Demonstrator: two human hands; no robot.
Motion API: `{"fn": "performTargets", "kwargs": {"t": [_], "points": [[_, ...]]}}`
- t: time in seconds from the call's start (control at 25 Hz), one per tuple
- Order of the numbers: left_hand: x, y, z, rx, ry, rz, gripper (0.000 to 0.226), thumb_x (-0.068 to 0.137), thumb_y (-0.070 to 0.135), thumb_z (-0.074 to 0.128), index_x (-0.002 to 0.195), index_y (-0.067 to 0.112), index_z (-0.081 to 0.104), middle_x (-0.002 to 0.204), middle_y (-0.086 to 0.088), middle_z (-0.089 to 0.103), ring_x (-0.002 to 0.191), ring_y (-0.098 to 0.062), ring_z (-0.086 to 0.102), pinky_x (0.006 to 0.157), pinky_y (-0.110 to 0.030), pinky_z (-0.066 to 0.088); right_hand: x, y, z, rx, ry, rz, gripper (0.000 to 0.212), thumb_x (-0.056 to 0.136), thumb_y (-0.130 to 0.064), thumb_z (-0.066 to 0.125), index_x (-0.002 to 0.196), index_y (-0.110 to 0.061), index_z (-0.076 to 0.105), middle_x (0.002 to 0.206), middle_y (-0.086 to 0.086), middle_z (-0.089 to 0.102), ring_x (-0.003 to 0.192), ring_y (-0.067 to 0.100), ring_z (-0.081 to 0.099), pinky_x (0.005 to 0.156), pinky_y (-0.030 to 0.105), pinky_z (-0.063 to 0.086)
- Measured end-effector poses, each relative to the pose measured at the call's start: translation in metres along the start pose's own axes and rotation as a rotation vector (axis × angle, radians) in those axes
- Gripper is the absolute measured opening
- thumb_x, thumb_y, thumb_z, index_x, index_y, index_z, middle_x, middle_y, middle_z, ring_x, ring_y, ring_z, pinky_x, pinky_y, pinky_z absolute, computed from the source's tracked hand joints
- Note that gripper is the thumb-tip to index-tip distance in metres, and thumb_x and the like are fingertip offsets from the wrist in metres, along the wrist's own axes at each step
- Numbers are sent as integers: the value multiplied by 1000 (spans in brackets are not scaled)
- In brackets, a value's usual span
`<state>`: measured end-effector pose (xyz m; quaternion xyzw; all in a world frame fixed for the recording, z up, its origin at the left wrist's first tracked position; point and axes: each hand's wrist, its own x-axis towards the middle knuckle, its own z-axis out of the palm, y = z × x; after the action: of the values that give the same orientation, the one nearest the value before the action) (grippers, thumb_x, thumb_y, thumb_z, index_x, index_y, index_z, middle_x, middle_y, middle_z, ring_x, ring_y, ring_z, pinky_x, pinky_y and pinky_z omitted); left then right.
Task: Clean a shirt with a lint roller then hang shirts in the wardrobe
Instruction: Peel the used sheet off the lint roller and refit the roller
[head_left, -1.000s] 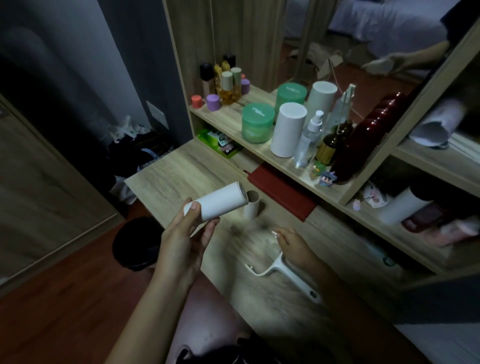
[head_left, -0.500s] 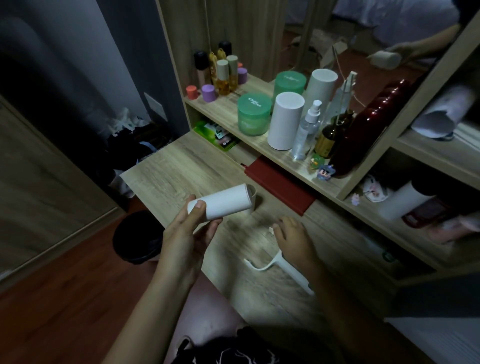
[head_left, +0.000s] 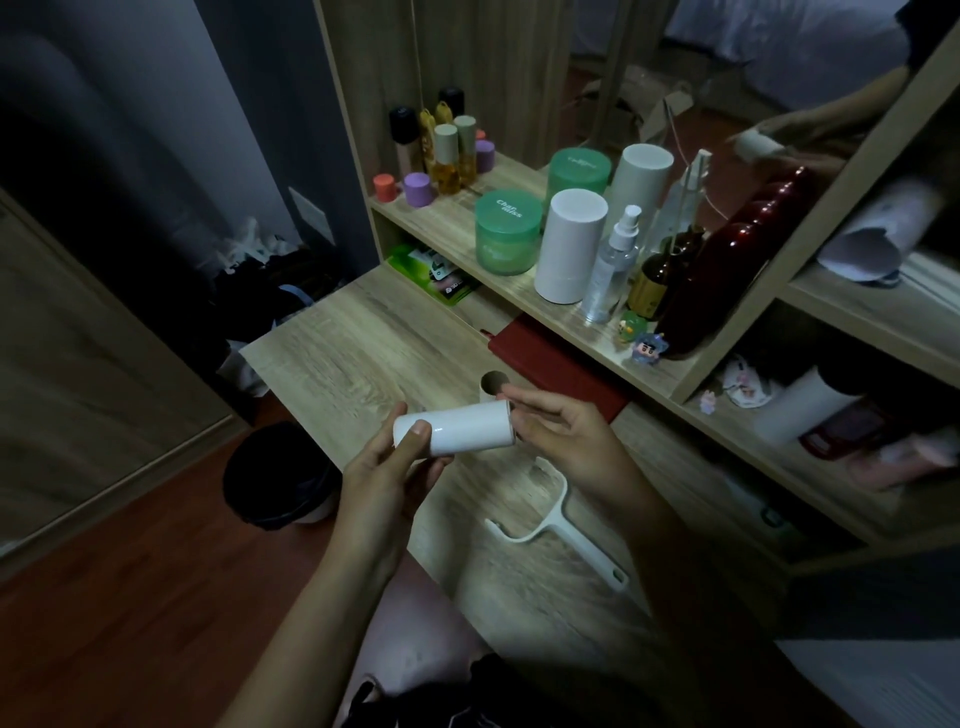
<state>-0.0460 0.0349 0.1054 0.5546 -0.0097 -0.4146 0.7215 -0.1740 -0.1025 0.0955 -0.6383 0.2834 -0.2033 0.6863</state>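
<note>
My left hand (head_left: 387, 475) grips a white lint roll (head_left: 460, 428), held level above the wooden desk (head_left: 343, 348). My right hand (head_left: 563, 439) is at the roll's right end, its fingertips touching that end. The white lint roller handle (head_left: 561, 530) lies flat on the desk just below my right hand, with no roll on it. An empty cardboard core (head_left: 492, 384) stands upright on the desk behind the roll. No shirt is in view.
A shelf (head_left: 457, 223) behind the desk carries green jars (head_left: 506, 236), a white cylinder (head_left: 569, 244), a spray bottle (head_left: 610, 265), small bottles and dark red bottles. A red notebook (head_left: 556, 364) lies under the shelf. A black bin (head_left: 280, 475) stands on the floor to the left.
My right hand has left the handle on the desk and risen to the right end of the roll. The left hand has kept hold of the roll and levelled it.
</note>
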Motion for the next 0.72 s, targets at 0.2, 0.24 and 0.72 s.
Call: {"fn": "performTargets", "kwargs": {"t": [0.2, 0.24, 0.72], "points": [[3, -5, -9, -46, 36, 20, 50, 88, 12, 60, 136, 14, 46, 122, -9, 61, 97, -25, 67, 76, -21, 57, 6, 7, 12, 43, 110, -7, 23, 81, -7, 68, 99, -22, 71, 98, -7, 72, 95, 6, 68, 85, 20, 53], [4, -6, -11, -49, 49, 29, 51, 88, 11, 60, 137, 13, 46, 122, -10, 61, 99, -26, 67, 76, -21, 57, 7, 10, 15, 21, 132, -11, 22, 81, -8, 68, 98, -22, 71, 97, -8, 72, 94, 5, 68, 82, 18, 53], [19, -11, -40, -22, 150, 116, 52, 87, 9, 61, 137, 11, 46, 110, 2, 61, 99, -22, 65, 73, -19, 57, 49, 109, 15, -832, 135, 144, 17, 79, -15, 70, 95, -16, 72, 98, 3, 73, 86, 14, 66, 72, 22, 48]]}}
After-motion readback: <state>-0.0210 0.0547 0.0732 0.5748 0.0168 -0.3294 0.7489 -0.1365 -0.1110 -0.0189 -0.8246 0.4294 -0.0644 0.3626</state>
